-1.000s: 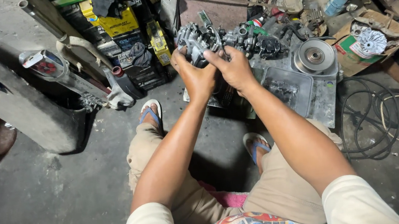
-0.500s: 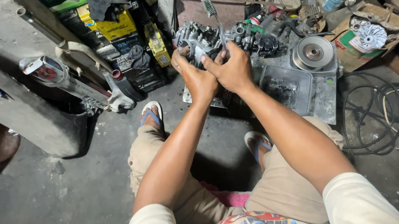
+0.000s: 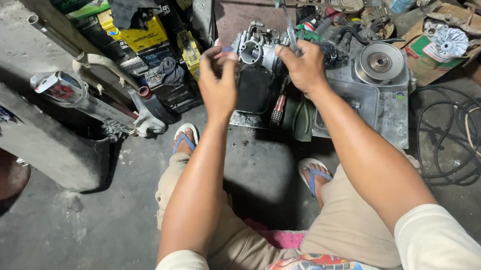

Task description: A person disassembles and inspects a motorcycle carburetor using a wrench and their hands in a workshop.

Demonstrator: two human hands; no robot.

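Engine block (image 3: 257, 70) held up off the floor between both hands, above the grey metal tray (image 3: 368, 101). Left hand (image 3: 219, 86) at its left side, fingers curled, thumb and fingertips pinched on a small part; contents of that pinch not discernible. Right hand (image 3: 305, 66) closed around a thin brush handle (image 3: 286, 17) against the engine's right side. Tray carrying a round pulley (image 3: 380, 62). Cardboard box (image 3: 423, 59) beside it holding a white fan wheel (image 3: 448, 43).
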